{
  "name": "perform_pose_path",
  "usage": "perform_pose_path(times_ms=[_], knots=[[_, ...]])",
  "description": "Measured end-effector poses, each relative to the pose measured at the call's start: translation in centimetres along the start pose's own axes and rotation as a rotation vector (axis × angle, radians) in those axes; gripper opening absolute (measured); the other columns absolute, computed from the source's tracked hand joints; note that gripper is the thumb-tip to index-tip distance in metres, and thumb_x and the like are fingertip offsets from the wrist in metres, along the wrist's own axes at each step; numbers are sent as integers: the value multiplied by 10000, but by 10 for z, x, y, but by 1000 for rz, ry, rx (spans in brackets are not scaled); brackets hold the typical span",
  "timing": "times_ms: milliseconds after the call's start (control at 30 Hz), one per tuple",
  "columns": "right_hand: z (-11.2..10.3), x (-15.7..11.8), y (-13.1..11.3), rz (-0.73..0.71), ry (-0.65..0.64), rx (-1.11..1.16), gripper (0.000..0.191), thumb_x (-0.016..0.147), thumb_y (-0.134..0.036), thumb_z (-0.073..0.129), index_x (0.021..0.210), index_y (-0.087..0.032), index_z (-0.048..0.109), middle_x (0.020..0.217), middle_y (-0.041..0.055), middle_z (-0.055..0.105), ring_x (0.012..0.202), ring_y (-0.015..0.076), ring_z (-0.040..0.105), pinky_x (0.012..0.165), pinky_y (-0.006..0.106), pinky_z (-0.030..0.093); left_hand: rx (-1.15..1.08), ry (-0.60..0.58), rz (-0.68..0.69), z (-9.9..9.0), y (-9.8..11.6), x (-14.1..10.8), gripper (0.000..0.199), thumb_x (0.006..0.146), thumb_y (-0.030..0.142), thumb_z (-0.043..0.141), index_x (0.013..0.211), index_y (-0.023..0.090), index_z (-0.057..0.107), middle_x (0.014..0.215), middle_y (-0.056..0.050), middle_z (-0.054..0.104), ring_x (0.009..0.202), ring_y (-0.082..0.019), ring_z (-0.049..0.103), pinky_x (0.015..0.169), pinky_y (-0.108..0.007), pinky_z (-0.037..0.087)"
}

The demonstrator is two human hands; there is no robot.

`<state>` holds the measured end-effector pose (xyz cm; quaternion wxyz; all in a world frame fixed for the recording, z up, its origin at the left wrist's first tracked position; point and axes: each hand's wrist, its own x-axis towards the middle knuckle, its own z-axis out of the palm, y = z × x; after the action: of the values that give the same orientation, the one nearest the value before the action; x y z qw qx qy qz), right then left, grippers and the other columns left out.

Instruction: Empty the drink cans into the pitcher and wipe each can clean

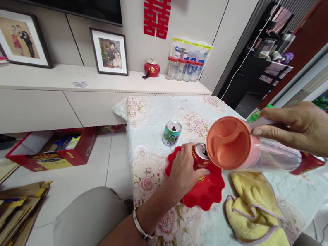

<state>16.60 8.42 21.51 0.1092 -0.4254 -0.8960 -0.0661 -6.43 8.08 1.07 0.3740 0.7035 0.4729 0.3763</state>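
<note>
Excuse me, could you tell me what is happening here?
A person's left hand grips a red can at the red scalloped tray. The right hand holds a clear pitcher, tipped so its orange lid is close to the can. A green can stands beyond the tray, and a yellow cloth lies crumpled on the table.

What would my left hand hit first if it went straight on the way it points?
Beyond the red can it holds, your left hand would probably meet the orange lid of the clear pitcher. Depth is unclear; the hand might pass underneath.
</note>
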Motion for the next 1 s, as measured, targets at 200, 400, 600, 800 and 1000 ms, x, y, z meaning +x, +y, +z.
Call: perform_pose_path(times_ms=[200, 400, 600, 800, 1000], knots=[[0, -1, 0, 5, 3, 3, 423, 961, -638, 511, 749, -290, 624, 453, -36, 476, 366, 152, 431, 363, 313, 321, -8, 1, 4, -1, 1, 0, 665, 702, 196, 853, 1227, 227, 446, 1282, -105, 590, 1249, -322, 568, 1075, -478, 449], [1, 0, -2, 48, -8, 6, 450, 944, -684, 491, 748, -301, 625, 455, -34, 476, 375, 157, 429, 366, 315, 325, -9, -1, 1, -1, 1, 0, 669, 695, 186, 856, 1230, 205, 455, 1280, -120, 592, 1239, -323, 571, 1073, -475, 450], [0, -2, 2, 10, 0, -1, 446, 966, -646, 502, 743, -279, 623, 457, -37, 471, 379, 138, 417, 377, 297, 312, -5, 1, 2, -1, 0, 0, 668, 701, 193, 852, 1229, 236, 445, 1285, -100, 588, 1256, -320, 567, 1073, -479, 452], [2, -2, 3, -55, 20, -32, 436, 981, -596, 532, 736, -243, 614, 468, -59, 452, 380, 111, 421, 385, 266, 303, 2, -3, 6, -1, 0, 0, 676, 704, 196, 855, 1237, 218, 439, 1289, -116, 590, 1257, -322, 565, 1071, -486, 454], [2, -4, 4, -64, 20, -35, 440, 982, -602, 524, 770, -235, 640, 470, -59, 471, 379, 111, 433, 384, 261, 309, 0, 4, 4, 0, 0, 0, 665, 710, 188, 848, 1235, 228, 441, 1288, -106, 594, 1256, -315, 569, 1070, -481, 454]])
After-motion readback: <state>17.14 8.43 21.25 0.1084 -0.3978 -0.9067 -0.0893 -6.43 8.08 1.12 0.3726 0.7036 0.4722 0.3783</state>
